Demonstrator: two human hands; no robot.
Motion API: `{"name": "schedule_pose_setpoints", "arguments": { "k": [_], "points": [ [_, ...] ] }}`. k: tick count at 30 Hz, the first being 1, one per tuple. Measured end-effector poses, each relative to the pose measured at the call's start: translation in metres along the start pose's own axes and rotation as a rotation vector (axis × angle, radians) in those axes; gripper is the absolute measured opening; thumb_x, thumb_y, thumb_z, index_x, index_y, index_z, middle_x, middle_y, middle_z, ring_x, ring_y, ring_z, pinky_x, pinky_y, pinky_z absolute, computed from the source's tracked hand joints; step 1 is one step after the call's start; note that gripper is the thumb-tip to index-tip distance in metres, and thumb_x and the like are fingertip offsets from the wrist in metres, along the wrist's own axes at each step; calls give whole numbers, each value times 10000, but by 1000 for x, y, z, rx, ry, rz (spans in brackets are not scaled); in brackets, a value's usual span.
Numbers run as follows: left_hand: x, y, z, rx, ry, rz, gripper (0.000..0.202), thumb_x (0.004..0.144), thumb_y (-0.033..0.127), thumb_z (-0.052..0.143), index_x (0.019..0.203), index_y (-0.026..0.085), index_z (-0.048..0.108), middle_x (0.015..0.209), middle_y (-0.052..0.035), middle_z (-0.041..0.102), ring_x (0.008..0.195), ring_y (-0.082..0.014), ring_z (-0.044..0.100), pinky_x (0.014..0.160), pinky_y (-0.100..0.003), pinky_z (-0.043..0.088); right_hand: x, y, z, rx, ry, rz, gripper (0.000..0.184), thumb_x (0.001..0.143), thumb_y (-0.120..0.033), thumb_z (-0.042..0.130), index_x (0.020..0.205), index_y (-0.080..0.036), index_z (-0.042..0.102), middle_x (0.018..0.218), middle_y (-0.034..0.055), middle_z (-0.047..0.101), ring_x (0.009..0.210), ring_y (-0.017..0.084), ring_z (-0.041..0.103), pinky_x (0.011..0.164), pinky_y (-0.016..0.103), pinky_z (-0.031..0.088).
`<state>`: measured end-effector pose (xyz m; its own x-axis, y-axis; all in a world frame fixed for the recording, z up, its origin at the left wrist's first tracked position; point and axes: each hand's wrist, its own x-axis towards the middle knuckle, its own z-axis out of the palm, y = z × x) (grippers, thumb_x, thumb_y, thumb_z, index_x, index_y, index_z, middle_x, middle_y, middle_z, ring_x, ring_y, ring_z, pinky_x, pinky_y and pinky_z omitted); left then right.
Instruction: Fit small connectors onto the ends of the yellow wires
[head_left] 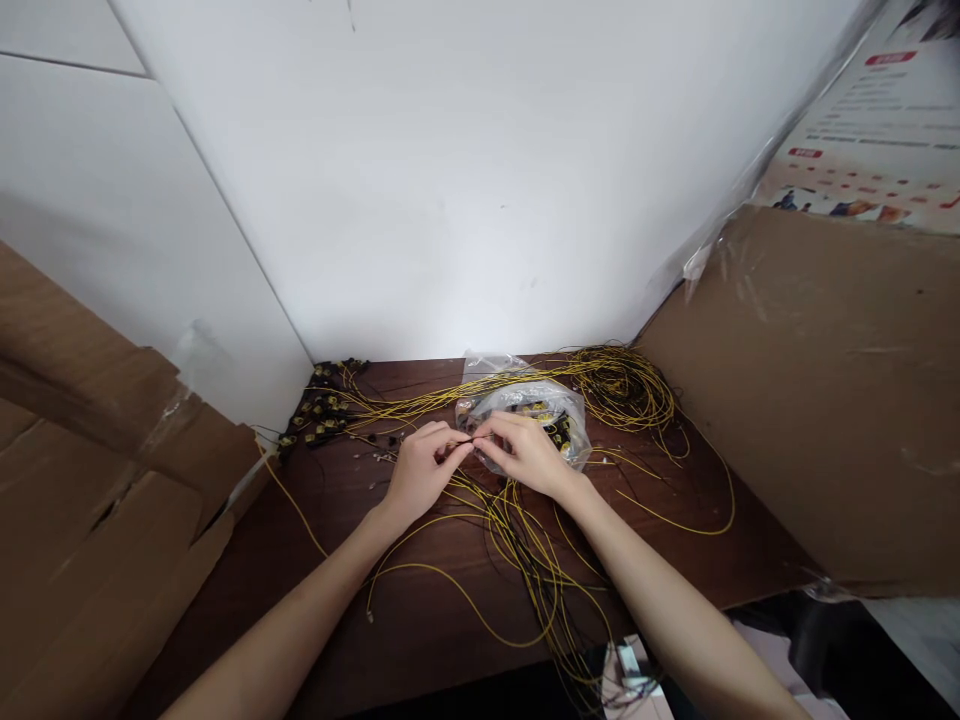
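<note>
My left hand point(422, 463) and my right hand point(526, 452) meet over the middle of the table, both closed in a pinch. Their fingertips nearly touch, with a thin dark wire point(472, 441) held between them; its ends are hidden by the fingers. Behind my right hand lies an open clear plastic bag point(576, 408) with small black and yellow parts inside. Below the hands, a loose bundle of yellow and black wires point(517, 530) runs toward the table's front edge.
Black and yellow connector-like parts point(324, 408) are heaped at the back left, their wires reaching a coil point(626, 385) at the back right. Cardboard panels stand left point(112, 480) and right point(825, 400); a white wall point(465, 200) closes the back. A pale box point(634, 690) sits at the front edge.
</note>
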<state>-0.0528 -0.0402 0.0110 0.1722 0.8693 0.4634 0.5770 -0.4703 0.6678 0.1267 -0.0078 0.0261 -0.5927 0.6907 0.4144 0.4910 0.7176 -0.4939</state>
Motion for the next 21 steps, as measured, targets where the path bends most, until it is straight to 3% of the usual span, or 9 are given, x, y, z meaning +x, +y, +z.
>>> {"name": "schedule_pose_setpoints", "arguments": {
  "k": [6, 13, 21],
  "points": [
    [1, 0, 0, -14, -26, -3, 144, 821, 250, 563, 809, 161, 677, 718, -26, 592, 669, -129, 521, 619, -243, 390, 1, 0, -1, 34, 28, -19, 141, 865, -233, 508, 799, -170, 616, 767, 27, 617, 695, 130, 548, 643, 236, 392],
    [2, -5, -2, 11, 39, 52, 138, 822, 248, 565, 825, 167, 677, 758, -39, 597, 732, -148, 543, 659, -263, 415, 0, 7, -12, 10, 149, 29, 195, 868, -272, 507, 781, -170, 647, 721, 31, 612, 657, 139, 542, 632, 255, 404],
    [0, -9, -1, 35, -1, 105, 147, 832, 260, 553, 835, 174, 673, 764, -38, 589, 737, -149, 530, 677, -273, 424, -1, 1, 0, -59, 11, -76, 163, 860, -245, 513, 843, -182, 663, 767, 36, 630, 716, 144, 571, 669, 252, 420]
  ]
}}
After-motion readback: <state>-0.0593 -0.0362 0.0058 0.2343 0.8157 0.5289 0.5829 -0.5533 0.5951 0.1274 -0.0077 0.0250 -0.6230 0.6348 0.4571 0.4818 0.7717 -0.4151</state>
